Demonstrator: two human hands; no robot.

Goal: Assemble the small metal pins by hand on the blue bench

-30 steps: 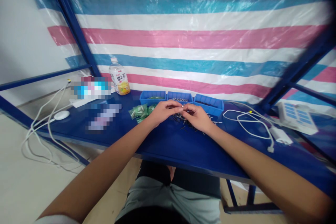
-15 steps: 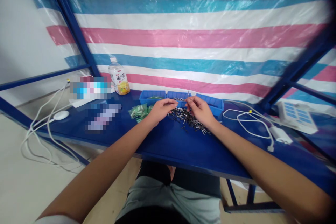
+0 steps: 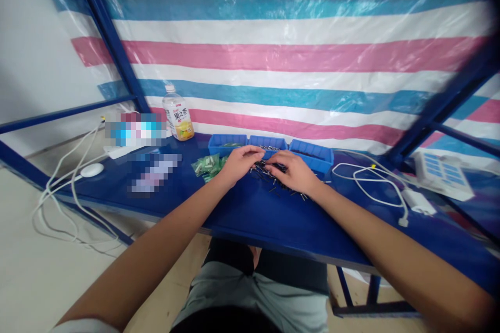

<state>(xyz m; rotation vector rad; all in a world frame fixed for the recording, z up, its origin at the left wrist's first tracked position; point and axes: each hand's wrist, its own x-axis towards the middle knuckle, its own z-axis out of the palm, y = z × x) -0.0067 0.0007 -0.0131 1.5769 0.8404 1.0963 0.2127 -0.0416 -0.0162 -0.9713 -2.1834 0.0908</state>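
Note:
A heap of small dark metal pins (image 3: 273, 179) lies on the blue table (image 3: 242, 213) in front of three blue bins (image 3: 269, 144). My left hand (image 3: 240, 162) hovers at the heap's left edge, fingers curled in a pinch on something I cannot make out. My right hand (image 3: 295, 173) rests palm down on the heap, its fingers pressed together on the pins and covering much of them. Small green packets (image 3: 207, 165) lie just left of my left hand.
A tea bottle (image 3: 177, 119) stands at the back left beside blurred boxes. White cables (image 3: 66, 182) and a round puck (image 3: 91, 170) lie at the left. More white cable (image 3: 375, 187), an adapter (image 3: 417, 202) and a power strip (image 3: 441, 174) sit at the right. A striped tarp hangs behind.
My right hand, raised over the middle bin half a second ago, has dropped back onto the pin heap. My left hand has stayed almost still.

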